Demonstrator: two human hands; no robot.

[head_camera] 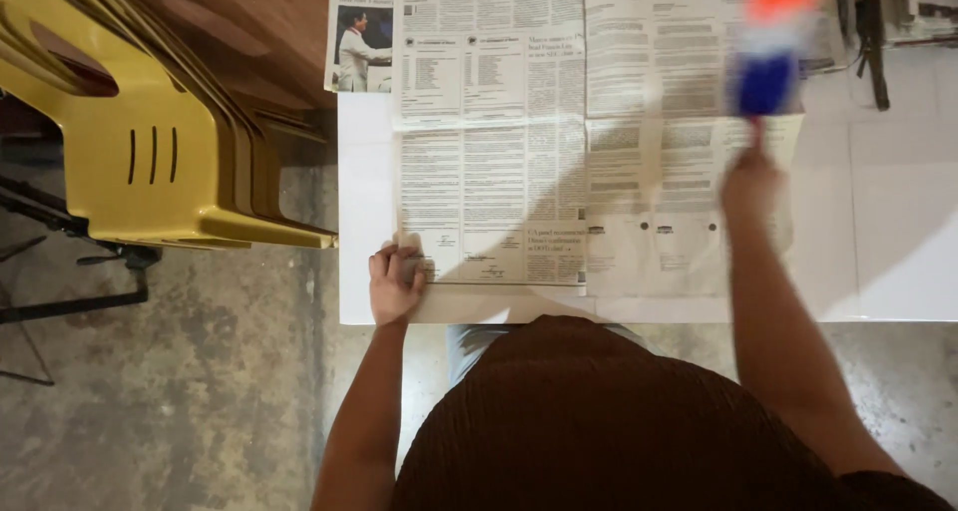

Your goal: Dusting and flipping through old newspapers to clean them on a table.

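An open newspaper [519,142] lies spread flat on a white table [878,261]. My left hand [395,283] pinches the paper's near left corner at the table's front edge. My right hand [750,184] is raised over the right page and grips a blurred object with a blue lower part, a white band and an orange top [770,42]; the blur hides what it is. My brown-clad torso covers the table's front edge in the middle.
A stack of yellow plastic chairs [150,142] stands to the left of the table on a bare concrete floor [180,401]. Dark metal legs [70,281] reach under the chairs. Dark tools and papers [883,22] lie at the table's far right.
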